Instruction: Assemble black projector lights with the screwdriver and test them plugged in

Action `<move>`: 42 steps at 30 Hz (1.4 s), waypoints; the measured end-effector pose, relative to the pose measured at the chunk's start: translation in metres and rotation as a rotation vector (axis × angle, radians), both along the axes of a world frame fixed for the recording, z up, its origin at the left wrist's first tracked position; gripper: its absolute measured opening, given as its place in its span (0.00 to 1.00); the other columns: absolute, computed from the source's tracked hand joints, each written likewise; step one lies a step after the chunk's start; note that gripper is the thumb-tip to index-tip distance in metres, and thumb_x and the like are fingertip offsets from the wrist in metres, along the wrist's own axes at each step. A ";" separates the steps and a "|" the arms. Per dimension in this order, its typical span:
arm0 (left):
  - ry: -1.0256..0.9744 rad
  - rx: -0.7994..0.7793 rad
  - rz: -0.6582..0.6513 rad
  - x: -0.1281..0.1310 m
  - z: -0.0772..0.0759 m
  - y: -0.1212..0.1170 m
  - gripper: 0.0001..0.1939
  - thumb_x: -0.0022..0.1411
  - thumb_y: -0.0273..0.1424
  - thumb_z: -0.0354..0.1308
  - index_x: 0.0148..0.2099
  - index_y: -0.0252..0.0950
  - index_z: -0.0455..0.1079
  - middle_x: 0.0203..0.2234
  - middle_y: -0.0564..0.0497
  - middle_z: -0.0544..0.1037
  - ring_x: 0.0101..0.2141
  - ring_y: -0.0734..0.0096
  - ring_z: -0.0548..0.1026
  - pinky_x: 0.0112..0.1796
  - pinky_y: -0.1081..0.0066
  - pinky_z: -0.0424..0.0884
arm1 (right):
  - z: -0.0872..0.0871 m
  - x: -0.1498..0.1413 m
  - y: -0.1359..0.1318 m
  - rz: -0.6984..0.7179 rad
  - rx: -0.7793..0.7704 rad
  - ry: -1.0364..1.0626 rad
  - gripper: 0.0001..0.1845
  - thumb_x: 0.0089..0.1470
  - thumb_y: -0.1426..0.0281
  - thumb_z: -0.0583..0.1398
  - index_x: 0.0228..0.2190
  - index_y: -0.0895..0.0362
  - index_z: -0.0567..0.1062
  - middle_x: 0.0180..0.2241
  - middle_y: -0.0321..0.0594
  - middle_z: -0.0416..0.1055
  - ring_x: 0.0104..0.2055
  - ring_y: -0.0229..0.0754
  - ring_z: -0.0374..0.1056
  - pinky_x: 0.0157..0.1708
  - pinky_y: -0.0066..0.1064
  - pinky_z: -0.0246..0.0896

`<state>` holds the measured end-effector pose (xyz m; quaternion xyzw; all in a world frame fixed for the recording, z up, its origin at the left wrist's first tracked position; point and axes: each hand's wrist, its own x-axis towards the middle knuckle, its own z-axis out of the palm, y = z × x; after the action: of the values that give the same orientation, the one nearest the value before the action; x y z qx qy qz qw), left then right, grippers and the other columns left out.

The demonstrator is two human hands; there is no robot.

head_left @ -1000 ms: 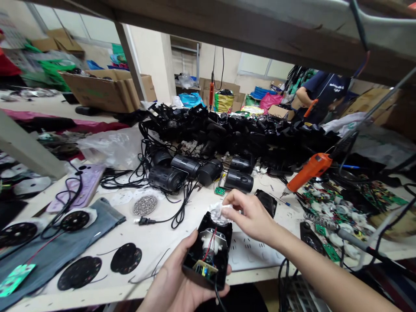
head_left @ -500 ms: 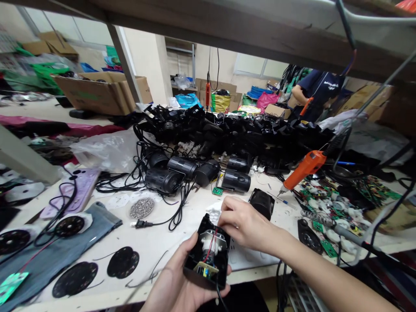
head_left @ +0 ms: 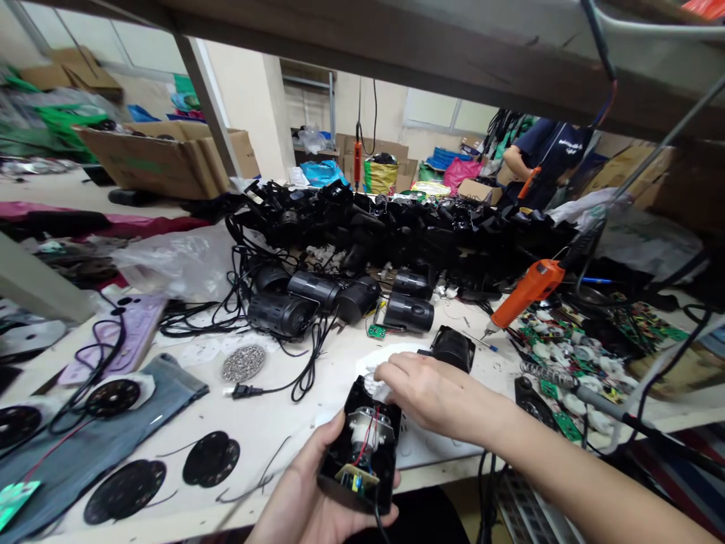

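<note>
My left hand (head_left: 309, 495) is wrapped round an open black housing (head_left: 361, 446) at the bench's near edge. Inside the housing a silver motor, red and black wires and a small green circuit board show. My right hand (head_left: 427, 393) rests over the housing's far end, its fingers curled on a crumpled white piece (head_left: 374, 380) that it presses there. A black cord hangs from the housing's near end.
Black cylinder housings (head_left: 283, 313) and tangled cords lie mid-bench, with a long pile of black parts (head_left: 408, 227) behind. An orange electric screwdriver (head_left: 524, 291) hangs at right above green circuit boards (head_left: 558, 363). Black discs (head_left: 211, 459) lie at left. Another person (head_left: 547, 159) stands far right.
My right hand has come down with the white piece from above the housing onto its far end. The view has drifted a little to the right.
</note>
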<state>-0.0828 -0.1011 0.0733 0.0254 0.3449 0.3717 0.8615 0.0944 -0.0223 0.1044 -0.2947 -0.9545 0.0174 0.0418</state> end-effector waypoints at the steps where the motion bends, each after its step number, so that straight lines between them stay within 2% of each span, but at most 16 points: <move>1: -0.006 0.009 -0.004 0.001 0.000 -0.001 0.18 0.63 0.39 0.55 0.41 0.27 0.72 0.31 0.41 0.79 0.32 0.57 0.77 0.32 0.62 0.72 | 0.001 -0.001 0.001 -0.007 0.007 -0.023 0.05 0.57 0.80 0.56 0.36 0.61 0.68 0.31 0.44 0.71 0.33 0.44 0.68 0.31 0.33 0.62; 3: -0.009 0.031 -0.011 0.002 -0.001 -0.001 0.17 0.63 0.39 0.55 0.41 0.28 0.73 0.30 0.41 0.79 0.32 0.57 0.77 0.32 0.62 0.72 | 0.004 -0.002 0.002 -0.006 0.010 -0.067 0.03 0.57 0.78 0.59 0.34 0.60 0.68 0.30 0.44 0.72 0.31 0.45 0.70 0.29 0.32 0.60; 8: 0.028 0.052 -0.038 0.005 -0.005 -0.004 0.18 0.63 0.40 0.55 0.39 0.27 0.73 0.30 0.40 0.79 0.33 0.57 0.77 0.33 0.61 0.73 | 0.006 -0.005 0.005 -0.003 0.040 -0.092 0.08 0.57 0.70 0.61 0.36 0.58 0.66 0.29 0.43 0.74 0.29 0.45 0.71 0.25 0.31 0.56; 15: 0.023 0.082 -0.034 0.009 -0.007 -0.005 0.18 0.63 0.40 0.55 0.42 0.27 0.73 0.28 0.41 0.79 0.31 0.59 0.77 0.32 0.62 0.73 | -0.010 -0.008 0.013 -0.013 0.112 -0.104 0.11 0.56 0.64 0.63 0.34 0.57 0.67 0.24 0.41 0.75 0.24 0.43 0.69 0.22 0.30 0.48; 18: 0.025 0.069 -0.024 0.007 -0.007 -0.001 0.15 0.62 0.38 0.56 0.41 0.28 0.72 0.28 0.42 0.78 0.31 0.59 0.77 0.31 0.63 0.73 | -0.016 -0.008 0.015 0.003 0.158 -0.063 0.07 0.60 0.67 0.58 0.32 0.57 0.67 0.23 0.39 0.73 0.23 0.42 0.68 0.21 0.30 0.47; 20: 0.039 0.043 -0.011 0.005 -0.007 0.001 0.15 0.61 0.38 0.57 0.41 0.29 0.72 0.28 0.43 0.78 0.31 0.57 0.78 0.30 0.62 0.73 | -0.016 -0.008 0.015 0.010 0.136 -0.013 0.08 0.62 0.69 0.55 0.30 0.57 0.67 0.22 0.38 0.72 0.23 0.41 0.67 0.22 0.30 0.47; 25: 0.070 0.019 0.034 -0.001 -0.008 0.003 0.17 0.61 0.38 0.57 0.42 0.27 0.71 0.29 0.43 0.78 0.31 0.56 0.78 0.29 0.62 0.73 | -0.014 -0.002 0.014 -0.081 -0.076 0.206 0.08 0.61 0.71 0.56 0.29 0.57 0.67 0.25 0.36 0.69 0.24 0.37 0.63 0.24 0.27 0.50; 28: 0.085 0.040 0.051 0.000 -0.007 0.000 0.16 0.62 0.39 0.56 0.43 0.30 0.69 0.28 0.44 0.78 0.30 0.55 0.78 0.27 0.63 0.73 | -0.014 0.000 0.012 -0.081 -0.137 0.297 0.08 0.61 0.72 0.56 0.28 0.56 0.66 0.24 0.34 0.65 0.24 0.35 0.60 0.25 0.26 0.49; 32: 0.082 0.101 0.079 0.003 -0.005 -0.003 0.18 0.64 0.39 0.52 0.52 0.35 0.64 0.27 0.46 0.77 0.28 0.55 0.78 0.26 0.62 0.72 | -0.013 0.000 0.010 -0.043 -0.081 0.336 0.12 0.60 0.73 0.54 0.24 0.56 0.63 0.22 0.33 0.61 0.23 0.35 0.54 0.25 0.28 0.45; 36: 0.074 0.105 0.083 0.004 -0.005 -0.005 0.21 0.65 0.40 0.51 0.57 0.36 0.59 0.28 0.47 0.77 0.28 0.55 0.78 0.25 0.62 0.72 | -0.013 -0.004 0.008 -0.008 -0.024 0.319 0.12 0.60 0.75 0.52 0.24 0.55 0.63 0.22 0.34 0.62 0.23 0.36 0.54 0.25 0.29 0.45; 39: 0.061 0.079 0.083 0.001 -0.006 -0.005 0.19 0.65 0.40 0.51 0.55 0.36 0.61 0.28 0.47 0.77 0.28 0.55 0.78 0.25 0.62 0.72 | -0.018 -0.007 0.006 -0.009 -0.016 0.310 0.12 0.60 0.74 0.51 0.24 0.56 0.64 0.22 0.35 0.63 0.23 0.37 0.56 0.25 0.29 0.46; 42: 0.026 0.064 0.068 -0.004 -0.009 -0.004 0.18 0.63 0.41 0.52 0.46 0.31 0.68 0.28 0.45 0.78 0.28 0.57 0.78 0.26 0.64 0.72 | -0.020 -0.010 0.010 -0.043 -0.080 0.303 0.12 0.61 0.72 0.52 0.25 0.56 0.67 0.22 0.36 0.66 0.24 0.37 0.60 0.26 0.29 0.49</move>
<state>-0.0870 -0.1050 0.0645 0.0460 0.3444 0.4115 0.8426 0.0845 -0.0120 0.0843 -0.3104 -0.9294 0.0988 0.1737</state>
